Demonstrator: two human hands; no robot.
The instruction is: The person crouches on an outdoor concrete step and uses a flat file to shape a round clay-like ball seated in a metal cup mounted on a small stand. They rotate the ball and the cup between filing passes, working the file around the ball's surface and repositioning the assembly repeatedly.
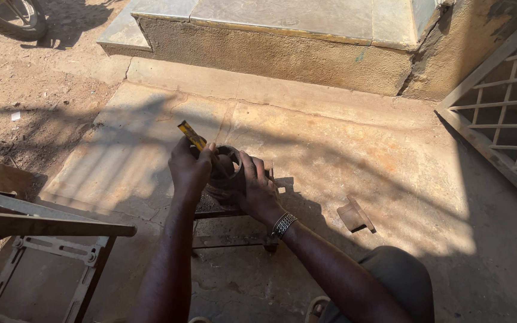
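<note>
left hand (189,168) grips yellow-black tool (192,135), pointing up-left | right hand (257,186) clasps dark metal ring (225,173)

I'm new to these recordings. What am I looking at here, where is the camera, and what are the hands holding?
There is no machine: a head-worn camera looks down at a person's two bare hands outdoors. The left hand grips a yellow-and-black handled tool. The right hand, with a beaded bracelet at the wrist, steadies a dark rusty round metal part resting on a small metal stand. Around them lie a sunlit concrete slab, a small loose metal piece, a metal frame on the left and a grille on the right.
</note>
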